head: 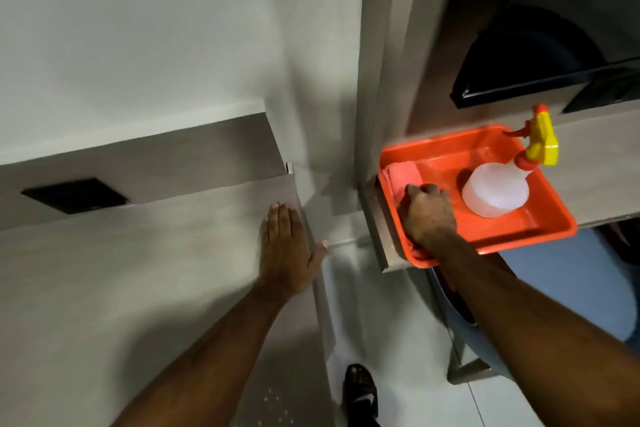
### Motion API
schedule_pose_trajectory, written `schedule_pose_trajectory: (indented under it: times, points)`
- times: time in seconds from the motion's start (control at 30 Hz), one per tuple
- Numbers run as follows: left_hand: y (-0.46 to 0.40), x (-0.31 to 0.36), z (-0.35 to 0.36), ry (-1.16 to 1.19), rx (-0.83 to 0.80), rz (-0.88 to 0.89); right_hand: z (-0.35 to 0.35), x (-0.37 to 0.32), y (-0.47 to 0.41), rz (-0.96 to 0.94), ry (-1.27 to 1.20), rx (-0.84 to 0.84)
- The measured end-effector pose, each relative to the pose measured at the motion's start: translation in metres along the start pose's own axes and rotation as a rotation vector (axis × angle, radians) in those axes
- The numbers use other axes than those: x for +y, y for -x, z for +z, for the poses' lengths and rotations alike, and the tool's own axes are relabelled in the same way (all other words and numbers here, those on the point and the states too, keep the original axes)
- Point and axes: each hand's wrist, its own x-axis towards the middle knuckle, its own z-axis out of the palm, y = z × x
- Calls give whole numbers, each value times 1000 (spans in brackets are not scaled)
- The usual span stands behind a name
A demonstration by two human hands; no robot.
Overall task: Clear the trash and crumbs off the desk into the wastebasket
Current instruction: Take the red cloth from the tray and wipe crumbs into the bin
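Note:
My left hand [285, 246] lies flat, fingers together, on the right end of the grey desk [138, 270]. My right hand [427, 213] reaches into an orange tray [540, 229] on a second surface to the right and presses down on a pink cloth [401, 175] at the tray's left side, its fingers curled over the cloth. A white spray bottle [495, 191] with a yellow and orange trigger head stands in the tray beside my hand. Small white crumbs [277, 404] are scattered on the desk near its front right corner. No wastebasket shows clearly.
A black square socket plate [74, 196] sits in the desk's raised back panel. A black monitor [540, 80] stands behind the tray. A blue chair [571, 284] is under the right surface. My sandalled foot [360, 388] is in the gap between the desks.

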Motion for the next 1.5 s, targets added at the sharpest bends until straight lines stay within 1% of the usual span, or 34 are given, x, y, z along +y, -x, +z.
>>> schedule_pose_trajectory:
  times: [0.1, 0.17, 0.27, 0.33, 0.4, 0.47, 0.5, 0.53, 0.63, 0.7, 0.73, 0.77, 0.8, 0.83, 0.87, 0.9, 0.93, 0.97, 1.03, 1.07, 1.1, 1.17, 1.2, 1.27, 1.33, 1.37, 1.4, 1.47, 1.5]
  points:
    - [-1, -4, 3, 1, -36, 0, 8, -3, -7, -6, 55, 104]
    - [-3, -5, 2, 10, -61, 16, 5, -3, -9, -17, 76, 129]
    - [8, 0, -7, 27, -84, 38, -12, -5, 3, 3, -32, 160]
    - [29, 7, -13, 73, -53, 52, -25, -12, 26, -36, -134, 297]
    - [67, 19, -18, 166, 22, 81, -32, -27, 69, -164, -247, 525]
    - [121, 30, -17, 260, 125, 147, -30, -46, 130, -282, -366, 719]
    - [149, 36, -15, 304, 173, 181, -25, -53, 160, -300, -430, 793]
    - [180, 40, -9, 350, 206, 209, -15, -61, 193, -278, -521, 815]
    - [285, 40, 22, 415, 289, 285, 34, -75, 286, -72, -866, 732]
    - [349, 23, 57, 348, 324, 381, 82, -73, 338, 113, -1040, 672]
    - [376, 12, 83, 305, 298, 408, 112, -70, 358, 215, -1088, 612]
    - [405, -1, 114, 262, 230, 417, 155, -68, 380, 338, -1114, 515]
    - [433, -14, 144, 269, 132, 400, 196, -66, 401, 460, -1124, 418]
    - [447, -24, 161, 306, 57, 380, 219, -60, 412, 570, -1138, 330]
    - [454, -34, 172, 307, 16, 338, 237, -57, 420, 664, -1116, 203]
    - [462, -43, 188, 304, -36, 273, 260, -55, 430, 717, -1066, 55]
    - [474, -52, 215, 314, -123, 200, 292, -55, 444, 731, -981, -77]
    - [483, -63, 245, 320, -178, 104, 325, -54, 453, 709, -884, -169]
    - [490, -85, 296, 334, -273, -162, 374, -54, 462, 670, -790, -287]
    - [495, -92, 322, 341, -360, -323, 399, -53, 466, 682, -765, -319]
    - [497, -98, 345, 339, -428, -474, 422, -52, 466, 699, -733, -337]
    - [492, -109, 385, 367, -529, -716, 456, -53, 456, 717, -704, -357]
    - [487, -113, 403, 435, -557, -830, 472, -54, 451, 714, -702, -367]
    - [473, -116, 432, 668, -542, -1092, 497, -60, 439, 686, -716, -384]
    - [460, -118, 448, 1042, -531, -1359, 511, -64, 430, 629, -754, -435]
    - [455, -119, 450, 1237, -561, -1439, 514, -66, 429, 604, -777, -477]
    - [451, -120, 450, 1374, -569, -1489, 514, -66, 428, 582, -800, -522]
    - [450, -122, 440, 1452, -520, -1542, 505, -66, 432, 547, -845, -608]
    - [449, -122, 432, 1436, -493, -1545, 497, -66, 434, 536, -872, -637]
